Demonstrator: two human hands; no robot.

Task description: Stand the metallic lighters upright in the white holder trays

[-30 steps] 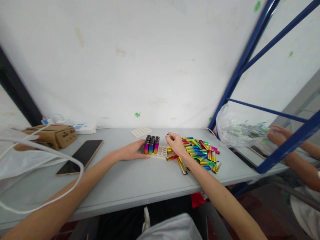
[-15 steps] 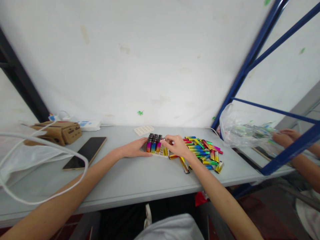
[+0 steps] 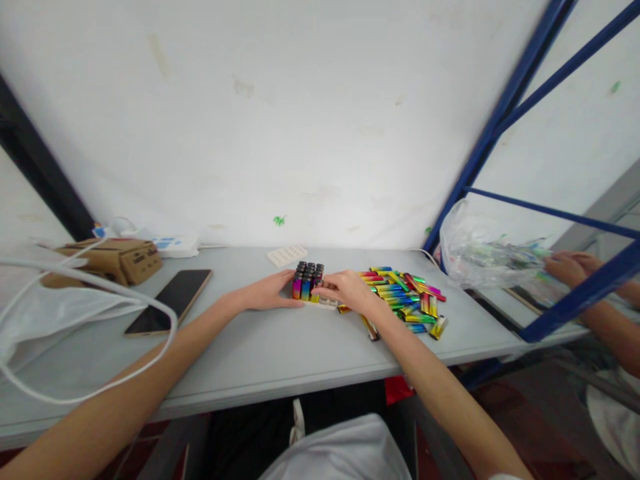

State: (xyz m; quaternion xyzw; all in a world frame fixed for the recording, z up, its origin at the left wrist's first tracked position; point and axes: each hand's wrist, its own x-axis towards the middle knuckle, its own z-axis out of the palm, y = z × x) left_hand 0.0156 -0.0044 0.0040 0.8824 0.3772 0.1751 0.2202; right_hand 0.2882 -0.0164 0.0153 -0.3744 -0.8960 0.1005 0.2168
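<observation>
Several shiny rainbow-coloured lighters (image 3: 301, 288) with black tops stand upright in rows in a white tray (image 3: 327, 303). My left hand (image 3: 270, 292) is closed round the left side of this group, thumb along the front and fingers behind. At the right end of the rows, my right hand (image 3: 345, 288) has its fingers pinched on a lighter in the front row; the hand largely covers it. Just right of that hand lies a loose pile of metallic multicoloured lighters (image 3: 395, 293). Behind the group, a second white tray (image 3: 287, 255) with rows of holes rests near the wall.
On the left are a phone (image 3: 173, 300), a cardboard box (image 3: 113, 259) and a white cable (image 3: 173, 327) looping over my forearm. A blue metal frame (image 3: 463, 180) rises at the right, by a clear plastic bag (image 3: 460, 250). Beyond it are another person's hands (image 3: 570, 267).
My right hand has shifted slightly left and come down on the front row of lighters, covering more of the tray's right end. My left hand keeps its place.
</observation>
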